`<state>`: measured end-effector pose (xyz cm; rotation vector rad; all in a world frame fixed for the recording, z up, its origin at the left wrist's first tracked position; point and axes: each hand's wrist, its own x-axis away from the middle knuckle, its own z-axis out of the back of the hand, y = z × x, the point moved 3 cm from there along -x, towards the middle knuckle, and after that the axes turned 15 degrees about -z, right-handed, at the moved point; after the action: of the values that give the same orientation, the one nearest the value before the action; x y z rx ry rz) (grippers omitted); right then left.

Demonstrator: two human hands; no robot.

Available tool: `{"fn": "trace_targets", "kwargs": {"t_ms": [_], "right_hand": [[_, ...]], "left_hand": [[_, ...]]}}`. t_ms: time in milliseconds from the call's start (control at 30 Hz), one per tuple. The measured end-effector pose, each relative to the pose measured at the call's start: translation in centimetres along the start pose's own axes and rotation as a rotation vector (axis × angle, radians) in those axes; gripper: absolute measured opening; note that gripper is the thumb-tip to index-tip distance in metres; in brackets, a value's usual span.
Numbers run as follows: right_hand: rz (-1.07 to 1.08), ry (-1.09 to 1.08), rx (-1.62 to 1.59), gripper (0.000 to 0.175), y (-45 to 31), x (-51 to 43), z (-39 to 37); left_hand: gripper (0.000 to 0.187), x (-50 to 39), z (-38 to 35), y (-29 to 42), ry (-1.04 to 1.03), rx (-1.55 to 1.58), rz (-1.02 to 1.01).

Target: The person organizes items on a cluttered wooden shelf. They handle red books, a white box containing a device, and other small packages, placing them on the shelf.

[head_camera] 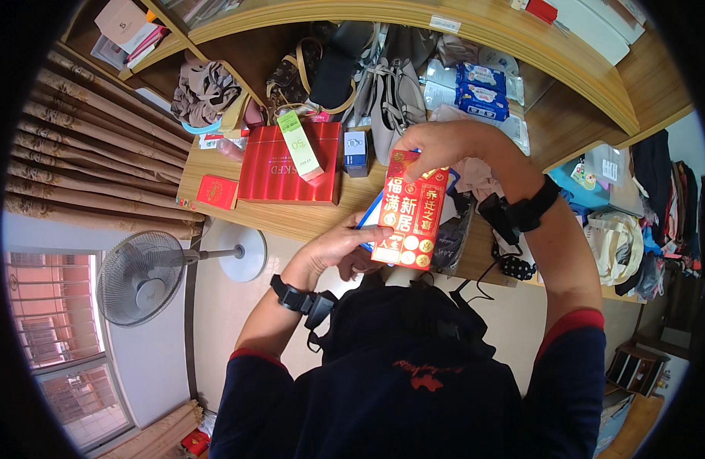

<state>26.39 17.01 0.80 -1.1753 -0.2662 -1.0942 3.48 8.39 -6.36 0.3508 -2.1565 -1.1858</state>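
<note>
A red paper envelope (414, 221) with gold and white printed characters is held upright between both hands, over the desk's front edge. My right hand (435, 143) pinches its top corner from above. At its lower left edge, my left hand (349, 244) grips it with the thumb lying across the front. Behind the envelope shows a blue-edged white flat object (372, 215), partly hidden; whether the left fingers hold it too I cannot tell. A dark item in a clear plastic bag (454, 238) lies just right of the envelope.
On the wooden desk (295, 221) are a large red box (261, 166), a green-white carton (300, 146), a small blue box (356, 154) and a small red packet (217, 191). Handbags (390, 97) and blue wipe packs (482, 92) fill the shelf. A fan (143, 281) stands left.
</note>
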Motion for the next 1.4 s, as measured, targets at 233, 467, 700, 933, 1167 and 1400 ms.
{"fn": "trace_targets", "kwargs": {"t_ms": [233,467,700,933,1167,1400], "right_hand": [[0.099,0.674,-0.598,0.05,1.0,0.8,-0.9],[0.15,0.749,-1.008,0.021,2.1,0.5,-10.1],[0.147,0.709,-0.976,0.016,5.3,2.7,-9.3],[0.123,0.642,-1.096,0.022,5.3,4.0,-9.5],[0.099,0.591,-0.874,0.03,5.7,6.0,-9.1],[0.358,0.637,-1.669,0.041,8.9,5.6,-8.8]], "left_hand": [[0.044,0.1,-0.8,-1.9,0.242,0.22,-0.247],[0.034,-0.6,-1.1,-1.7,0.297,0.163,-0.355],[0.043,-0.2,-0.4,0.3,0.276,0.429,-0.391],[0.047,-0.7,0.5,1.9,0.062,-0.041,-0.419],[0.037,-1.4,-0.8,2.6,0.054,-0.154,-0.407],[0.033,-2.7,-1.9,1.4,0.185,-0.006,-0.473]]}}
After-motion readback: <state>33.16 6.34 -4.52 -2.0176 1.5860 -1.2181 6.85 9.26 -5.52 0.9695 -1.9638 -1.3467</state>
